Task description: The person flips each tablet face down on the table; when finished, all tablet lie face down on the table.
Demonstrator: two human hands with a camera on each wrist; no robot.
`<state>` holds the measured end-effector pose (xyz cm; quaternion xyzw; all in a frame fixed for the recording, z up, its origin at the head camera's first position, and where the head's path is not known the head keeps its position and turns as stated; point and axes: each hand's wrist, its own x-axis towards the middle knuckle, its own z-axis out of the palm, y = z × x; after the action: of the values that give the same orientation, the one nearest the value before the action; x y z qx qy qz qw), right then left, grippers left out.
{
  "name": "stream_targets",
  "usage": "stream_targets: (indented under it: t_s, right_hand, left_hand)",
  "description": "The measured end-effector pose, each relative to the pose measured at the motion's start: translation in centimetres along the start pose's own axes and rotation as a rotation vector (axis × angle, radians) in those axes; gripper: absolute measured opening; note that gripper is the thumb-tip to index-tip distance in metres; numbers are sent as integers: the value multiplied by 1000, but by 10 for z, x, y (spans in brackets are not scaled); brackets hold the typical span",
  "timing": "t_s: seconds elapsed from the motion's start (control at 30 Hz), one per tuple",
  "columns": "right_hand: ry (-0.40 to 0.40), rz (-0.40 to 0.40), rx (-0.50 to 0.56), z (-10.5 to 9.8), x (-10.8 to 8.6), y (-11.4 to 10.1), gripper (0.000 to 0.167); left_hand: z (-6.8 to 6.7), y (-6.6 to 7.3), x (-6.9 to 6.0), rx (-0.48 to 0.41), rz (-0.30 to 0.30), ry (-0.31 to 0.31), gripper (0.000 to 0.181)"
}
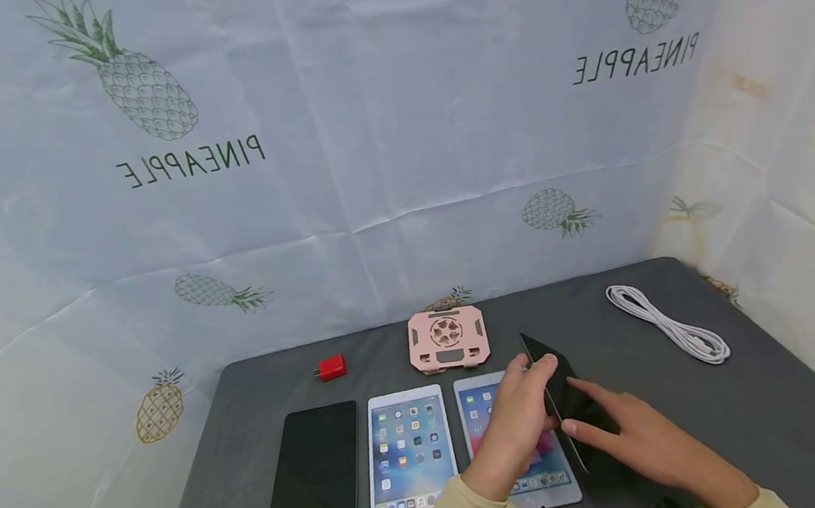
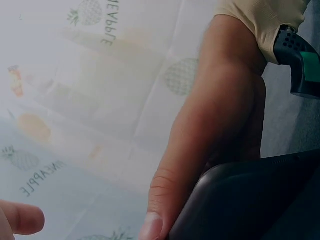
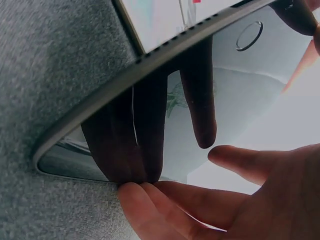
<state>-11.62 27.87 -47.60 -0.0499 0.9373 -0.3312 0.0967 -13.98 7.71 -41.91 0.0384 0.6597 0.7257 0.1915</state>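
A black tablet (image 1: 560, 383) stands tilted on edge, its dark glossy screen facing right. My left hand (image 1: 510, 427) grips it by a long side, with the thumb along the rim in the left wrist view; the other left fingers are mostly hidden. Extended fingers of my right hand (image 1: 647, 434) touch the screen side near the lower edge, and the right wrist view shows them mirrored in the glass. Partly covered by my left hand and the held tablet, a white tablet (image 1: 546, 479) lies with its screen lit. Another lit white tablet (image 1: 410, 446) lies to its left.
Flat on the grey table (image 1: 382, 364) at the left is a second black tablet (image 1: 312, 478). Farther back are a red plug adapter (image 1: 331, 368) and a pink bracket-like device (image 1: 447, 339). A coiled white cable (image 1: 668, 325) lies back right. Pineapple-print cloth (image 1: 377, 123) hangs behind.
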Motion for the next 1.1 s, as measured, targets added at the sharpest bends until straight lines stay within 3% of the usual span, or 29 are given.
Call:
stream_targets:
  t_s: [0.3, 0.63, 1.1]
  right_hand:
    - [-21, 2, 24, 1, 1, -5, 83]
    - [-73, -3, 149, 0, 0, -7, 72]
    - [-77, -15, 222, -4, -1, -9, 66]
  left_hand:
    - [-3, -1, 0, 33, 27, 3, 81]
    - [-5, 0, 1, -30, 58, -63, 73]
    - [-1, 3, -2, 9, 62, -23, 74]
